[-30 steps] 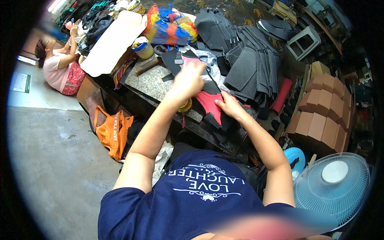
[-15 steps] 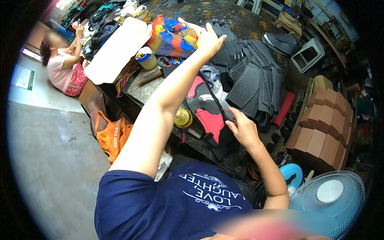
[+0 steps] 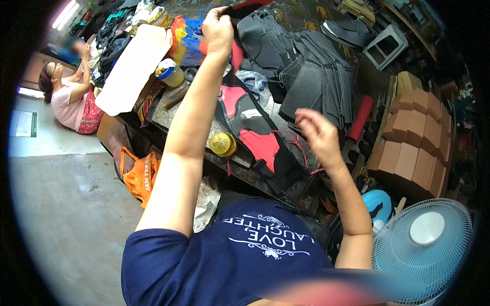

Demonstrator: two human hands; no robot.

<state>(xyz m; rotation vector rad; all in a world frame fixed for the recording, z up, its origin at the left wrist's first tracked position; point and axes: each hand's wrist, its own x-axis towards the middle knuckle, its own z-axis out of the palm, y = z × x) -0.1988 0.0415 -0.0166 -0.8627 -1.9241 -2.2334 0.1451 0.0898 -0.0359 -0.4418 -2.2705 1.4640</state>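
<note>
The left hand [image 3: 217, 28] has risen from the tabletop [image 3: 173, 109] over the last second and is now stretched far out, pinched shut on the top end of a black-and-red fabric piece [image 3: 236, 53] that hangs down from it toward the red-and-black cut pieces [image 3: 258, 143] lying near the tabletop's front edge. The right hand [image 3: 317, 135] has come off those pieces and hovers just above them with fingers loosely spread, perhaps trailing a thin red thread [image 3: 301, 148], though that is hard to make out. So the piece is lifted clear of the pile, beside the stack of dark panels [image 3: 311, 76].
</note>
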